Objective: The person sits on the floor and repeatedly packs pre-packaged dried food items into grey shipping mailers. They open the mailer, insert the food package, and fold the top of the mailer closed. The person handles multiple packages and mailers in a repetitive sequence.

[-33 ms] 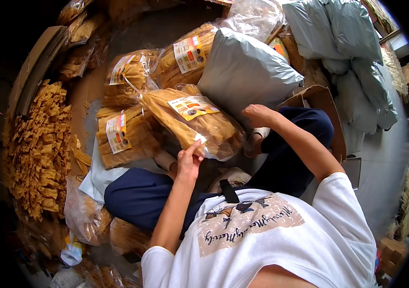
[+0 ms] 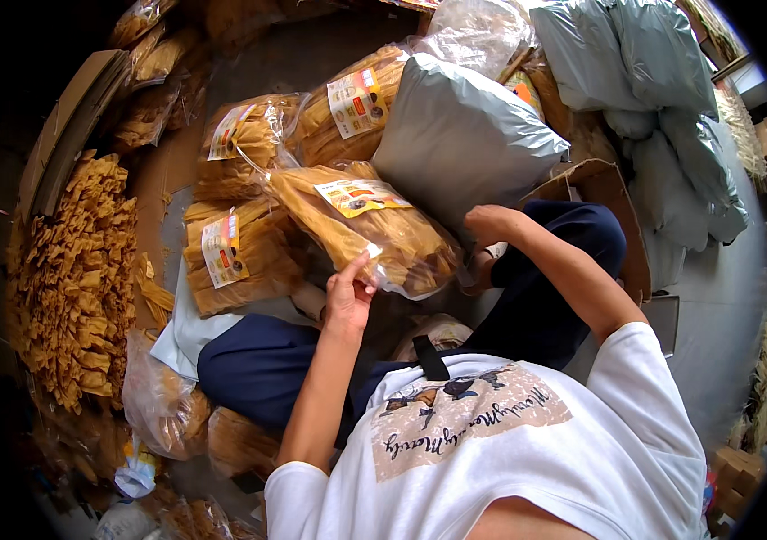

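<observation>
My left hand (image 2: 347,297) pinches the lower edge of a clear bag of long, flat, golden-brown dried strips (image 2: 374,229), which carries a white-and-yellow label. My right hand (image 2: 491,225) is curled closed just beyond that bag's right side, beside a big grey plastic package (image 2: 460,135); whatever its fingertips may hold is hidden. More labelled bags of the same strips lie to the left (image 2: 221,252) and behind (image 2: 347,108).
Loose strips are heaped (image 2: 73,279) at the left beside stacked cardboard (image 2: 68,108). Grey packages (image 2: 654,54) pile up at back right. An open cardboard box (image 2: 631,252) stands by my right knee. My bent legs (image 2: 248,360) frame the work area.
My right hand has shifted a little to the right and down. My left hand and the bag it pinches have moved very slightly left.
</observation>
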### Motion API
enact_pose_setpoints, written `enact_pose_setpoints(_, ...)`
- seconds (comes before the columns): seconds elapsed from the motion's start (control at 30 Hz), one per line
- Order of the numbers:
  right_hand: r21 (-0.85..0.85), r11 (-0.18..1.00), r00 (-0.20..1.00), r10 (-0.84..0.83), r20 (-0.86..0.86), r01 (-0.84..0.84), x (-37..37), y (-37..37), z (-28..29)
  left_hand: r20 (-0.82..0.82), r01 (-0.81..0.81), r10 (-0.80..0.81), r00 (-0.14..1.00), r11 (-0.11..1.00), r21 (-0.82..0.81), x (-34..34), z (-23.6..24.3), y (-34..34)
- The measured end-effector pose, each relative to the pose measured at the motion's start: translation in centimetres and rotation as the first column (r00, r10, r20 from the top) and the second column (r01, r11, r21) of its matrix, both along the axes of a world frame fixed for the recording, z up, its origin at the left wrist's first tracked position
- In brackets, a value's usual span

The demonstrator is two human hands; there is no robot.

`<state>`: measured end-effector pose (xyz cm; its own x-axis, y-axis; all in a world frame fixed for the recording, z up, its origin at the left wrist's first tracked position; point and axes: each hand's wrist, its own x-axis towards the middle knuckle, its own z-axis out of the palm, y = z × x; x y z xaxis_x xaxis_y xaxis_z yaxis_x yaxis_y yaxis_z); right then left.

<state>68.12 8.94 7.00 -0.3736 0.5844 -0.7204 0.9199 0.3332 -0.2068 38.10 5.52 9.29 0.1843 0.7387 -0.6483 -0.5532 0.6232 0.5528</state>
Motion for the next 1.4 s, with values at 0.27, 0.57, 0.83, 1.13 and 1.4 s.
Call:
enact_pose_setpoints(0.27, -0.337, 0.617, 0.474, -0.774, -0.419, 0.711, -7.7, -10.3, -8.0, -0.030, 0.178, -0.186, 0.982, 0.863, 0.472, -0.5, 6.0, 9.2)
enact_pose_setpoints(0.57, -0.346, 0.362, -0.004, -0.687, -0.727, 0.866, -10.5, -11.9, -17.0, -0.970, 0.975, 0.134, -0.205, 0.119, -0.189, -1.8, 0.0, 2.3)
enact_pose_setpoints(0.83, -0.106, 0.694, 0.251, -0.393, -0.885, 0.713, -11.3, -5.5, 6.9, -0.761, 0.593, 0.543, 0.356, 0.498, 0.633, -7.7, 2.9, 5.1)
enact_pose_setpoints(1.13, 0.272, 0.615, 0.408, -0.089, -0.909, 0.740, -10.4, -2.7, 10.9, -0.894, 0.757, 0.388, 0.222, 0.510, 0.409, -9.3, 7.3, 3.5)
enact_pose_setpoints(1.4, 0.199, 0.580, 0.445, -0.318, -0.837, 0.790, -10.1, -7.1, 8.1, -0.637, 0.512, 0.587, 0.501, 0.392, 0.764, -9.0, 9.9, -3.6)
